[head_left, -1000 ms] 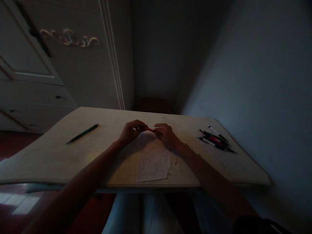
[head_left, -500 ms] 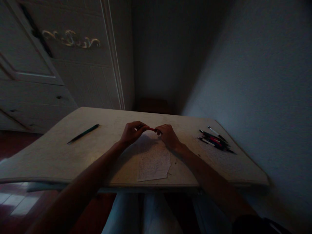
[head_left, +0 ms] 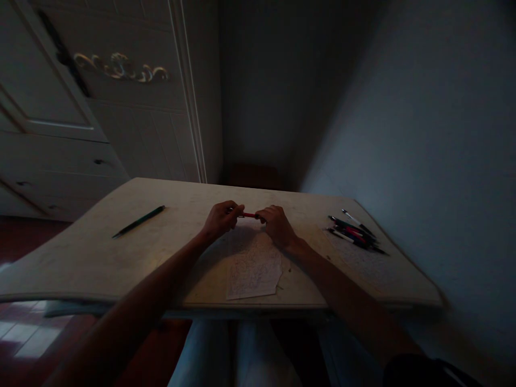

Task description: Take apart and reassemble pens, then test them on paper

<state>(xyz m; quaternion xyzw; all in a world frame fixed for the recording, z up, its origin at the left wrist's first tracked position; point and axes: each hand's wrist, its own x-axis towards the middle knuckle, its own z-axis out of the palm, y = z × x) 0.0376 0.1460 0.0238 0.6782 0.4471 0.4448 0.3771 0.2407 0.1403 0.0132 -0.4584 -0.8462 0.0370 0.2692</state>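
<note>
Between my two hands a red pen (head_left: 249,215) lies roughly level, above the far end of a written-on sheet of paper (head_left: 255,271). My left hand (head_left: 223,216) is closed on the pen's left end, thumb and fingers pinched together. My right hand (head_left: 276,223) has its fingers curled round the right end. Both ends are hidden in the fingers. Off to the left, a dark green pen (head_left: 139,221) rests alone on the table (head_left: 169,258).
At the table's right, several pens (head_left: 355,232) are heaped on another written-on sheet (head_left: 368,264). A pale wall (head_left: 435,161) borders that side. A white cabinet (head_left: 149,134) with an ornate trim stands behind on the left. Small dark crumbs lie near the paper.
My left hand has changed its hold, its fingers more curled now, and more of the red pen shows between the hands. My right hand stays nearly where it was.
</note>
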